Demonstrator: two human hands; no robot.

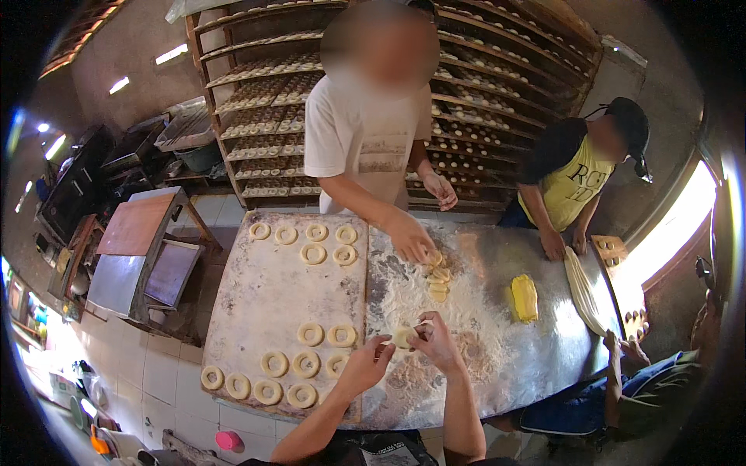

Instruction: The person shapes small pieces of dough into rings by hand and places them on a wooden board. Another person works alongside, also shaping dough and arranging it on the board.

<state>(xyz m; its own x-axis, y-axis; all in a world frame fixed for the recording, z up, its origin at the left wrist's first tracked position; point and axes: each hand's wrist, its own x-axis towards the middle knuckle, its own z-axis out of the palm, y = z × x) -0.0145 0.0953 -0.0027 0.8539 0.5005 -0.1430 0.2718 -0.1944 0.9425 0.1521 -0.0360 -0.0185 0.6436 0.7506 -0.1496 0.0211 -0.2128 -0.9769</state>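
Note:
A small piece of pale dough [403, 337] is held up over the floured table, pinched at its right side by the closed fingers of my right hand [437, 343]. By its left edge is my left hand [370, 363], with its thumb and fingers apart; whether the fingertips touch the dough is hard to tell. Several dough rings [306, 363] lie on the wooden board [287, 283] to the left, in near and far groups. Cut dough pieces [439, 286] sit in a row on the flour [404, 291] ahead of my hands.
Across the metal table [486, 264], a person in a white shirt [365, 136] reaches to the dough pieces. At right, a person in yellow [571, 182] and another person's hands [622, 349] handle a long dough strip [581, 295]. A yellow block [524, 299] lies nearby. Loaded racks [268, 74] stand behind.

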